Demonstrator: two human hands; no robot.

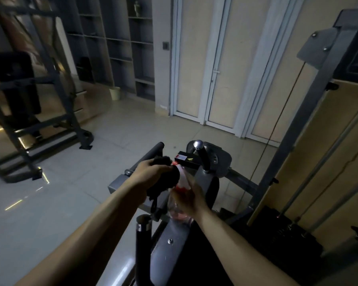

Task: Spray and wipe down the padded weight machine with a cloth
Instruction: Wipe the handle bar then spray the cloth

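Head view, centre-low in the frame: the left hand (149, 172) clenches a black cloth (166, 182), which looks soft and light and is best bunched in the palm. The blurred right hand (190, 198) wraps the clear spray bottle (175, 210) near its neck. It is thin plastic, likely slippery when wet. Both are above the grey weight machine (219, 159).

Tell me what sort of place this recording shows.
Likely a small gym, perhaps private: a cable weight machine at right, a steel rack with a black pad at left, and wall shelving.
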